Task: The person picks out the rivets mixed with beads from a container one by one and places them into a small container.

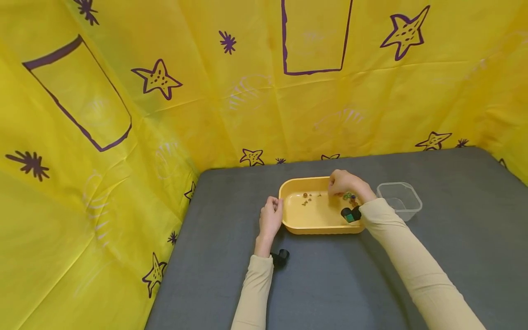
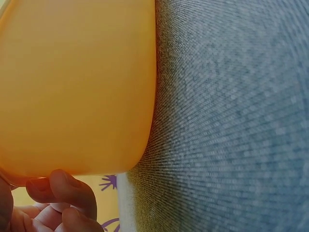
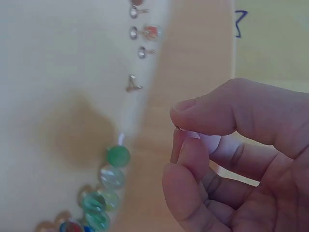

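- Left hand (image 1: pixel 270 219): rests against the left wall of the shallow yellow plastic tray (image 1: pixel 315 227). The left wrist view shows its fingers (image 2: pixel 63 186) curled at the tray's (image 2: pixel 77 87) lower edge, touching it. Grip is closed loosely on the tray wall, bracing it rather than lifting it.
- Right hand (image 1: pixel 345 183): positioned over the far right part of the tray. In the right wrist view the thumb and fingertips (image 3: pixel 190 145) of this hand (image 3: pixel 236 159) are pressed together in a tight pinch. A very small metallic item shows at the pinch point; too small to identify.
- Tray contents: a cluster of green and clear glass marbles (image 3: pixel 108 181) lies along the right side, just below the hand (image 1: pixel 349 196). A separate scatter of small metal-and-coloured pieces (image 3: pixel 140 34) lies toward the far left corner (image 1: pixel 309 197), well apart from the marbles.
- Surroundings: a clear plastic tub (image 1: pixel 399 200) stands on the grey desk (image 1: pixel 453 256) just right of the tray. Yellow star-printed sheeting (image 1: pixel 123 114) encloses the work area.
- Risk, judged: the pinched item is tiny and held by fingertips only; a slight easing of pressure would likely drop it among the marbles, where it would be hard to find.
- Risk, judged: the marbles can roll; any tilt from the bracing left hand could send them into the small pieces.
- Risk, judged: the right sleeve (image 1: pixel 396 238) overhangs the tray rim and could drag it.
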`<state>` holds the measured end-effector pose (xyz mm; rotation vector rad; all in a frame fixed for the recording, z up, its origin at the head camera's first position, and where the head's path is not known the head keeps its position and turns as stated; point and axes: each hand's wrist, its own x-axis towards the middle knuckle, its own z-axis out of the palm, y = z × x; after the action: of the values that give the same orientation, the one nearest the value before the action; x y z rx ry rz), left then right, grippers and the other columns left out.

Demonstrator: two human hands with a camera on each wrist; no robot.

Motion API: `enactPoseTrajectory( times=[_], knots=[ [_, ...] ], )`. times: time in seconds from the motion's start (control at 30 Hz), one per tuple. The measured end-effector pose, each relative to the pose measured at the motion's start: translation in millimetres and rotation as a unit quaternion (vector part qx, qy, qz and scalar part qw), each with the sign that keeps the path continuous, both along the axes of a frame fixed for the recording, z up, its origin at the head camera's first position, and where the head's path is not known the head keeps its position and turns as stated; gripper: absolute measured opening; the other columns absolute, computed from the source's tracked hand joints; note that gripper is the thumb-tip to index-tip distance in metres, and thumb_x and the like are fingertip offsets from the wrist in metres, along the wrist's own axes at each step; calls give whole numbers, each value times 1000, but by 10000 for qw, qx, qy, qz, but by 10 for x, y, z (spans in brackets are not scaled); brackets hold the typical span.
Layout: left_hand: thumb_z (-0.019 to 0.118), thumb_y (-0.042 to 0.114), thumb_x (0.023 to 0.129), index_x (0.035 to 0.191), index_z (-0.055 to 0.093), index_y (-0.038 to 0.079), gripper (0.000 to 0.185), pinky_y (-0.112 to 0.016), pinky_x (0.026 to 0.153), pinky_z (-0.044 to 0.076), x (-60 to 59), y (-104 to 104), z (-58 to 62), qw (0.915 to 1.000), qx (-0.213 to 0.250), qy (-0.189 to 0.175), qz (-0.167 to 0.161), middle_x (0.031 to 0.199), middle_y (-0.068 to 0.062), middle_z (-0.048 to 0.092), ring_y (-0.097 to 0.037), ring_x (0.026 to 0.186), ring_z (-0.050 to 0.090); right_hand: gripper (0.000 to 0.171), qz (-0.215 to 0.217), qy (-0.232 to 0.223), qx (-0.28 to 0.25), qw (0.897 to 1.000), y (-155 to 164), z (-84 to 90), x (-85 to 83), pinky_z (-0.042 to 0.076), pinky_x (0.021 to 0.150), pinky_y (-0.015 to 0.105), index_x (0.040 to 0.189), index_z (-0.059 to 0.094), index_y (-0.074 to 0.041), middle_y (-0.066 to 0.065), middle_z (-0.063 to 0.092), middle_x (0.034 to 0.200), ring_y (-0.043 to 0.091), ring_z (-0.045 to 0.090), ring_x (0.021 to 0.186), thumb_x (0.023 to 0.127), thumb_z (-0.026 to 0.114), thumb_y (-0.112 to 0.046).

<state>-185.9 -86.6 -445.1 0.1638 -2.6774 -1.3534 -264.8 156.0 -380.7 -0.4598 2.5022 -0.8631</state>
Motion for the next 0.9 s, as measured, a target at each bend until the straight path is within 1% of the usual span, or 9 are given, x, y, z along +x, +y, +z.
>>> enactPoseTrajectory(
  times=[0.1,0.2,0.3,0.47,0.57,0.77,0.9],
  knots=[
    [49,30,96,93,54,6,24,-27,52,36,5,-5,1,10000,4,29,0,69,-2,50,-15,56,45,29,-120,-30,-116,9999,57,66,28,26,48,28,52,36,-13,-1,32,48,13,22,45,72,49,3],
    [49,29,96,93,54,6,24,-27,52,36,5,-5,1,10000,16,72,-1,68,-2,50,-15,56,45,29,-90,15,-166,9998,126,123,42,30,50,29,53,38,-12,0,35,49,13,26,45,74,53,2],
    [49,29,96,92,54,6,24,-27,53,35,7,-1,0,10000,10,82,4,68,-2,49,-15,56,45,29,-64,106,-116,9999,205,164,45,32,52,30,54,40,-12,0,36,49,12,29,45,76,56,-1],
    [49,28,96,92,54,6,23,-27,53,36,13,14,10,10000,18,65,19,69,-2,49,-15,57,45,27,-170,145,13,9997,339,210,42,29,51,29,54,39,-11,-1,33,48,12,25,45,75,54,-2],
    [49,28,96,92,54,6,23,-27,53,35,11,20,12,10000,18,59,35,69,-2,50,-15,57,45,24,-273,103,102,9995,404,230,47,29,51,29,54,40,-11,-1,34,49,13,26,46,73,52,-3],
    [49,29,96,92,54,7,23,-27,52,35,1,19,-2,10000,-3,47,47,68,-2,49,-15,56,45,23,-345,86,160,9992,501,246,75,35,54,30,56,44,-11,1,41,52,14,37,48,75,55,-5],
    [49,28,96,92,54,6,23,-27,52,35,2,14,-7,10000,16,68,18,67,-2,49,-15,55,45,19,-382,129,140,9991,549,259,110,39,56,32,59,49,-9,3,46,54,16,44,51,76,56,-5]
  ],
)
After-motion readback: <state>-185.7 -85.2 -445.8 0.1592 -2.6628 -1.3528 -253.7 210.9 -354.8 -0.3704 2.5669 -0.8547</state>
